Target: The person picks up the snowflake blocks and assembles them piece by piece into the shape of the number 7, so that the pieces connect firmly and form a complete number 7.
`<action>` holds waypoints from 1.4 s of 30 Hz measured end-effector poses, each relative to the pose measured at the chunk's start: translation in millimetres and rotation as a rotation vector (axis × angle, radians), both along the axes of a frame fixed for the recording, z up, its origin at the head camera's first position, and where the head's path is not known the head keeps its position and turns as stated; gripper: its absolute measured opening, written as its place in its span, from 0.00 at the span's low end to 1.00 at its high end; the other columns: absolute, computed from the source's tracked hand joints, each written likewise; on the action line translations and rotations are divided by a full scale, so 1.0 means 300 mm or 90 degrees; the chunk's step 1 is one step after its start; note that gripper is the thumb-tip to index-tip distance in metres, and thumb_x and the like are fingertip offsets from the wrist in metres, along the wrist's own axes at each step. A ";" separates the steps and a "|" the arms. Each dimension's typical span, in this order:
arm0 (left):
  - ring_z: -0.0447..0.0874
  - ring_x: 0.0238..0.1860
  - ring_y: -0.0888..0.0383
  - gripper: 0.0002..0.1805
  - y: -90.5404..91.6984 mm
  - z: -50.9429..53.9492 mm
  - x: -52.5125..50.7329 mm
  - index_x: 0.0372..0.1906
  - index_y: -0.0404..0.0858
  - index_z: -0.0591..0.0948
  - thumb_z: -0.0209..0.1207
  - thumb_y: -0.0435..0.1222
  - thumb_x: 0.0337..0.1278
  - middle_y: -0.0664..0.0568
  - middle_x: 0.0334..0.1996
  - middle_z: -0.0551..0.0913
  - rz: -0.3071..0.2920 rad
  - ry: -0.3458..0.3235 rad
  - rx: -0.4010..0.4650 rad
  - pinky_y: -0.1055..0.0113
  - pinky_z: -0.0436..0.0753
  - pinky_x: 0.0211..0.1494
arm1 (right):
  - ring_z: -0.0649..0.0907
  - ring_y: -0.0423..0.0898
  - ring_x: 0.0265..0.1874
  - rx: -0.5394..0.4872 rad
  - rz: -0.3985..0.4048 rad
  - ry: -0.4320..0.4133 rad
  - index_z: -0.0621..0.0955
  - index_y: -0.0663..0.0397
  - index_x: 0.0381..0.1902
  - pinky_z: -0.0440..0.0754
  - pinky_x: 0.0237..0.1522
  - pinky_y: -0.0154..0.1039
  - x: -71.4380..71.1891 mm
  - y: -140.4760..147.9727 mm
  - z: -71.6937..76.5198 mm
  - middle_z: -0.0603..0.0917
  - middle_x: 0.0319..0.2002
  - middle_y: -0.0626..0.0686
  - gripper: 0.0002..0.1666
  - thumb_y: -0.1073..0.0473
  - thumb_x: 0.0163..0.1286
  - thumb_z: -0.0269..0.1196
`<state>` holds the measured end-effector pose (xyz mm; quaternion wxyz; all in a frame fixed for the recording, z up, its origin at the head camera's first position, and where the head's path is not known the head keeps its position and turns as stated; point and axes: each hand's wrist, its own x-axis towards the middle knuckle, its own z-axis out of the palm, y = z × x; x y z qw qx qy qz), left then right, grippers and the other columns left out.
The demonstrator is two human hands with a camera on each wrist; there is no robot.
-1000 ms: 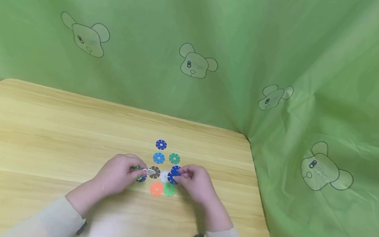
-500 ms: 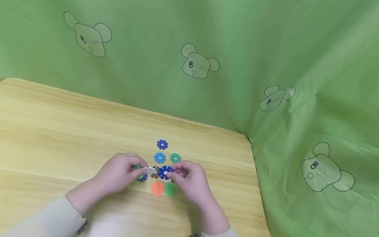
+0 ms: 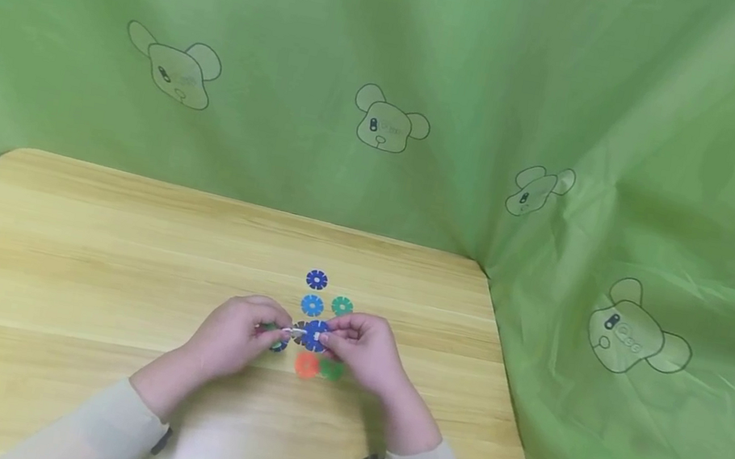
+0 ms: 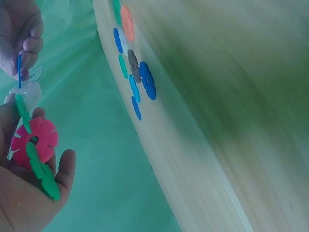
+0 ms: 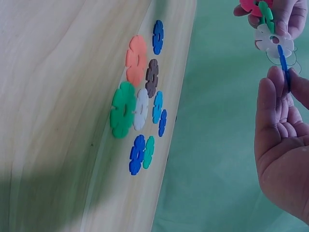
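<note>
Both hands are raised over the table around notched plastic flower discs. My left hand (image 3: 238, 334) holds a joined chain: a green disc (image 4: 43, 174), a pink disc (image 4: 41, 137), a second green disc (image 4: 22, 113) and a white disc (image 5: 270, 42) at the end. Between thumb and fingers, my right hand (image 3: 366, 351) pinches a blue disc (image 5: 284, 65). The blue disc stands edge-on to the white one, and their rims meet; whether the slots interlock I cannot tell. The left fingers partly cover the chain in the head view.
Loose discs lie on the wooden table (image 3: 111, 258) beneath and beyond the hands, among them dark blue (image 3: 317, 280), light blue (image 3: 312, 305), teal (image 3: 342, 306), orange (image 3: 307, 365), brown (image 5: 152, 77) and white (image 5: 141, 109). A green curtain (image 3: 290, 84) hangs behind the table and on its right.
My right hand has brought the blue disc leftward, from above the loose discs on the right to the white disc's rim. The left hand has stayed nearly still with the chain.
</note>
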<state>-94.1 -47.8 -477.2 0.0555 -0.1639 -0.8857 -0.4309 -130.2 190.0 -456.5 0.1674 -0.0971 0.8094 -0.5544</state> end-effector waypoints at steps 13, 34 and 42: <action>0.91 0.48 0.50 0.07 0.008 -0.006 0.005 0.41 0.40 0.92 0.75 0.34 0.58 0.51 0.44 0.92 -0.006 0.114 -0.019 0.50 0.87 0.59 | 0.88 0.44 0.26 -0.051 0.005 -0.021 0.85 0.74 0.44 0.91 0.31 0.36 0.008 -0.010 -0.009 0.91 0.35 0.62 0.07 0.75 0.70 0.66; 0.85 0.37 0.62 0.12 -0.031 0.023 -0.011 0.50 0.39 0.90 0.58 0.38 0.79 0.54 0.44 0.91 -0.074 -0.158 0.087 0.57 0.88 0.52 | 0.88 0.49 0.29 -0.011 0.061 0.034 0.86 0.72 0.47 0.92 0.38 0.44 -0.019 -0.015 -0.010 0.91 0.37 0.62 0.09 0.71 0.72 0.67; 0.83 0.25 0.58 0.10 -0.008 0.023 -0.024 0.53 0.37 0.87 0.62 0.36 0.75 0.55 0.39 0.90 -0.096 -0.233 0.118 0.65 0.89 0.35 | 0.88 0.43 0.30 -0.021 0.103 0.049 0.87 0.71 0.49 0.93 0.39 0.45 -0.022 -0.014 -0.006 0.90 0.40 0.63 0.10 0.71 0.73 0.66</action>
